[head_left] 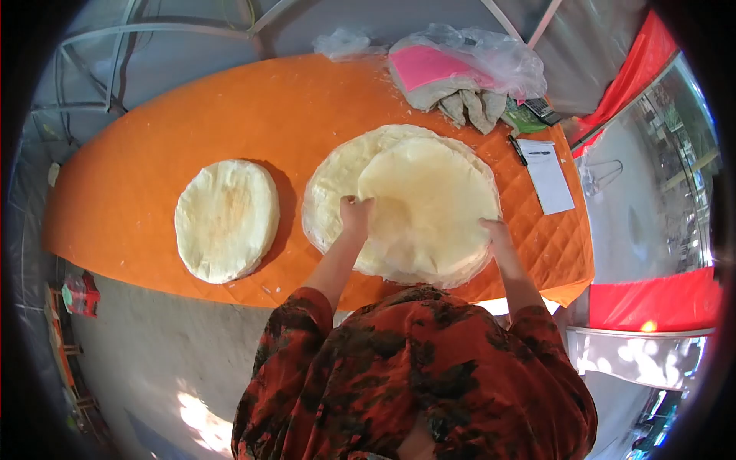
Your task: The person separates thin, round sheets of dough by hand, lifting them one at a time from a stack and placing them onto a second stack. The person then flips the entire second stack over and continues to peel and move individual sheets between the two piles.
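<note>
A thin round sheet of flatbread is spread between my two hands, over a wider stack of similar pale rounds. My left hand is closed on the sheet's left edge. At the opposite edge, my right hand grips it, the thumb showing near the rim. The sheet lies off-centre on the stack, toward the right. Left of my left hand stands a second, smaller stack of flatbread, its top lightly browned in the middle.
An orange quilted cloth covers the table. At the back right lie a pink sheet, clear plastic, a crumpled grey cloth and a calculator. A white notepad and a black pen lie near the right edge.
</note>
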{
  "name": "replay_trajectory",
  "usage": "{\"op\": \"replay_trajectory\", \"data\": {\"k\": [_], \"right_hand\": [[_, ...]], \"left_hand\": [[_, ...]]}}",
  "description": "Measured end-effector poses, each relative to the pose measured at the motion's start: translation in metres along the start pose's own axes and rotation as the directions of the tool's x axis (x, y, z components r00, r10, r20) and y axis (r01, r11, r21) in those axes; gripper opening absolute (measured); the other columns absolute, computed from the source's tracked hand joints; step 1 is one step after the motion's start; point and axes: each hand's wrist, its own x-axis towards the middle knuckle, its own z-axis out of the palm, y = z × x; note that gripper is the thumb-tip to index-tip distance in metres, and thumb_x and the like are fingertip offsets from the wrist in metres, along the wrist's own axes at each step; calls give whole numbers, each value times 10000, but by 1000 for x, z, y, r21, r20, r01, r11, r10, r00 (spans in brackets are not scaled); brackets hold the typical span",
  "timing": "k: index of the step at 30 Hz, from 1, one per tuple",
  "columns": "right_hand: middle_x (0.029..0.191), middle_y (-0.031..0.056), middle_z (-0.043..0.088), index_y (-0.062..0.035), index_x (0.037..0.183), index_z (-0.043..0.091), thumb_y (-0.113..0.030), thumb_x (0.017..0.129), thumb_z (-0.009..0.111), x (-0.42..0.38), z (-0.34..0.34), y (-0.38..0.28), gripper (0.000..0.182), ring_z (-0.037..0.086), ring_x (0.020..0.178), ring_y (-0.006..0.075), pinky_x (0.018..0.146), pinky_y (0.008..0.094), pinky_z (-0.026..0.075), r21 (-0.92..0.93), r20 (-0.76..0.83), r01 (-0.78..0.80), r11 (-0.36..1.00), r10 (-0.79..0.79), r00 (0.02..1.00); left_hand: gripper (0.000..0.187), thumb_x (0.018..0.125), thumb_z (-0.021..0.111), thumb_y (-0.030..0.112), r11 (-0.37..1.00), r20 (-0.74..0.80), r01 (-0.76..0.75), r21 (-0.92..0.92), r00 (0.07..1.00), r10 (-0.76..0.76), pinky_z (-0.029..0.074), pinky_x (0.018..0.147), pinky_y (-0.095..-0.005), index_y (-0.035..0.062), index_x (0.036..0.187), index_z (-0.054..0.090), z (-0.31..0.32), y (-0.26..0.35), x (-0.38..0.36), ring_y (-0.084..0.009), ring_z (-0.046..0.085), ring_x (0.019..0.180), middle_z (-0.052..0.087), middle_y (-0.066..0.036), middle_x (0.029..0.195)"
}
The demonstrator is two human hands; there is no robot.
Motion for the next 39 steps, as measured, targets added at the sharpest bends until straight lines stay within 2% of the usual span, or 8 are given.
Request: {"op": "replay_trajectory", "data": {"k": [4, 9, 12, 16, 25, 31, 35, 39], "right_hand": [[1138, 124, 605, -10, 1240, 515, -16, 785, 614, -6, 6, -9, 466, 585, 1028, 245, 868, 388, 503, 39, -95, 50, 998, -46, 994], [1183, 102, 583, -2, 1270, 487, -16, 785, 604, 6, -30, 38, 500, 567, 1069, 248, 901, 367, 484, -66, -22, -2, 998, 0, 1000], [1245, 110, 545, 4, 1292, 470, -97, 813, 616, 14, -48, 46, 511, 534, 1140, 264, 950, 387, 462, -439, 322, 305, 845, -169, 932], [1259, 119, 535, -9, 1329, 432, -147, 886, 567, -2, -19, 22, 482, 519, 1158, 276, 1011, 413, 417, 35, 0, -108, 993, 109, 994], [1250, 141, 533, 11, 1340, 407, -55, 858, 573, -30, 30, -9, 514, 534, 1125, 278, 944, 405, 456, -181, -99, 5, 983, -24, 995], [1248, 137, 531, 36, 1338, 413, 16, 816, 592, -48, 83, -52, 552, 537, 1119, 258, 943, 367, 446, -178, -41, 241, 954, -252, 967], [1286, 143, 509, 38, 1352, 400, 22, 818, 588, -52, 169, -69, 566, 535, 1122, 246, 960, 354, 431, -106, 61, 218, 970, -212, 975], [1275, 129, 527, 26, 1340, 419, 13, 825, 596, -48, 300, -58, 544, 542, 1117, 230, 950, 348, 438, -71, 236, 272, 960, -249, 939]], "left_hand": [[549, 734, 724, 56, 978, 83, 58, -202, 996, -42, 519, 654, -370, -5, 1186, 418, -8, 16, -14, -219, 597, 808, 574, -160, 996], [596, 678, 748, 27, 991, 139, 133, -19, 982, -130, 526, 676, -386, 7, 1182, 430, -14, -56, 22, -250, 614, 818, 601, -136, 930], [561, 673, 767, 73, 982, 5, 43, 182, 999, -45, 525, 684, -372, 9, 1146, 471, -12, -64, 26, -233, 610, 845, 599, -138, 960], [581, 654, 782, 148, 986, -59, 104, 130, 994, -97, 504, 771, -379, 33, 1144, 493, -12, -23, -5, -284, 620, 912, 620, -165, 996], [571, 705, 745, 54, 841, 361, 433, -325, 878, -313, 529, 666, -383, -52, 1181, 449, -18, -5, -17, -256, 633, 844, 627, -152, 950], [686, 740, 671, -45, 836, 305, 341, -430, 926, -221, 547, 668, -361, -77, 1314, 296, -56, 56, -48, -242, 655, 778, 663, -154, 942], [506, 738, 646, -74, 866, 329, 158, -474, 944, 8, 557, 760, -361, -20, 1221, 506, -148, 99, -57, -241, 669, 851, 665, -141, 996], [398, 723, 647, -63, 898, 76, -30, -439, 995, 70, 559, 745, -377, 6, 1109, 574, -263, 145, -59, -237, 664, 860, 658, -129, 1020]]}}
